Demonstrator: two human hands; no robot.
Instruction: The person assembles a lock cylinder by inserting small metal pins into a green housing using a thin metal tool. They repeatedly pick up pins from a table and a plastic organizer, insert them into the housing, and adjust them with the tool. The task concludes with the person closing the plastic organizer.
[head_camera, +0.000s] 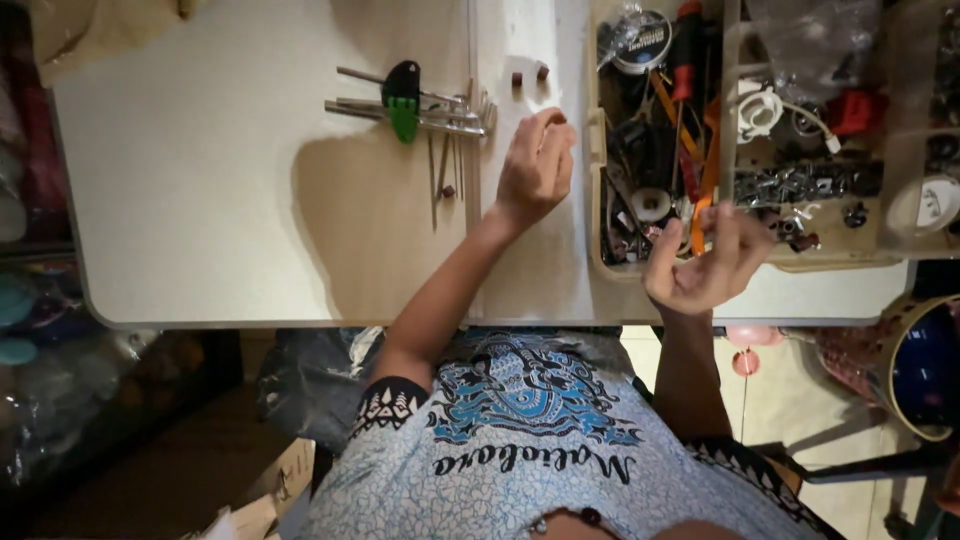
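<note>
Head view shows the person's own hands over a pale counter (200, 200), seen from above and behind. Nearest, the right hand (708, 262) hovers at the near edge of an open beige parts box (596, 150), fingers curled inward as if pinching something tiny; what it grips I cannot tell. The left hand (536, 168) rests loosely curled on the counter, holding nothing visible. Beyond it, toward the far edge, lie two small dark cylinders (530, 75), well apart from a third beside loose thin rods (440, 170). Such pieces look light, hard and prone to rolling, best pinched by their sides with fingertips. One hex key set (405, 105) in a green-and-black holder lies left of them.
</note>
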